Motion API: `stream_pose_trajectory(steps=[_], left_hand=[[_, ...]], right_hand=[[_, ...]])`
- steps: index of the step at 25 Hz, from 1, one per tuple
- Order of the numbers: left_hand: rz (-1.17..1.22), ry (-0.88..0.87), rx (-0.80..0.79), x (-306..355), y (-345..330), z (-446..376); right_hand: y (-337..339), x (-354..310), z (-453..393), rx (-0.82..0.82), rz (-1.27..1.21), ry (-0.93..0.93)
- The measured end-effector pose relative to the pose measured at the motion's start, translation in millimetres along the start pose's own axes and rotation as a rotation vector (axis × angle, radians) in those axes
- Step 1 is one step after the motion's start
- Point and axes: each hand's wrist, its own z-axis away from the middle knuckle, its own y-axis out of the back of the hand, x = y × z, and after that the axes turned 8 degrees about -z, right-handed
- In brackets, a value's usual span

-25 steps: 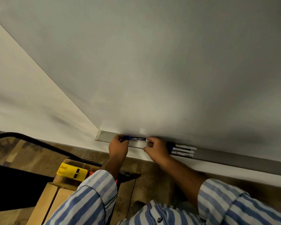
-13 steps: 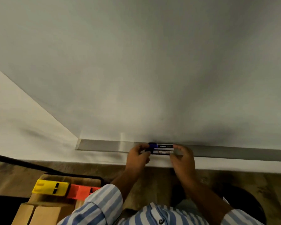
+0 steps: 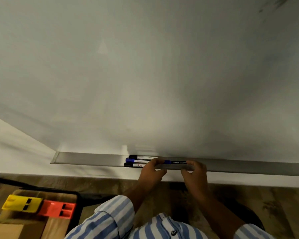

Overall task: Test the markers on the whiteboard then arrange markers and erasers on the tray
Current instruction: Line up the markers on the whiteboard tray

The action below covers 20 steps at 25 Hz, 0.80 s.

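Note:
A blue-capped marker (image 3: 176, 162) with a dark barrel lies lengthwise over the grey tray (image 3: 86, 158) under the whiteboard (image 3: 145, 75). My left hand (image 3: 149, 172) pinches its cap end and my right hand (image 3: 195, 173) pinches the other end. Just left of my left hand, three more markers lie side by side on the tray: a black-capped one (image 3: 138, 157) at the back, a blue-capped one (image 3: 136, 160) in the middle, and a black-capped one (image 3: 131, 164) in front, partly hidden by my fingers.
A yellow eraser (image 3: 22, 203) and a red eraser (image 3: 58, 208) sit side by side on a wooden surface at the lower left. The tray runs on bare to the right (image 3: 257, 167). Wood-patterned floor lies below.
Both hands have carried the blue marker rightward along the tray, from its left end to just right of the three resting markers. The view has shifted right as well.

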Motion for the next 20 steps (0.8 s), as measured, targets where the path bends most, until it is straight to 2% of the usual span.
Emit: stream_pose_trajectory(steps=[5,10,15,20], left_hand=[[-0.143,0.021,0.050,11.9,-35.9,0.4],[-0.226,0.044,0.187,16.2,-53.9,5.3],[-0.203,0.096,0.350,16.3,-55.1,15.6],[-0.132,0.115,0.437,6.7,-39.3,30.0]], right_hand=[[22.1,11.5,-15.4,-0.167,0.079,-0.048],[32.6,22.8,-32.1,-0.270,0.139,0.004],[41.0,20.8,-42.0,-0.324,0.185,0.097],[22.4,-2.0,-37.6,-0.411,0.152,0.232]])
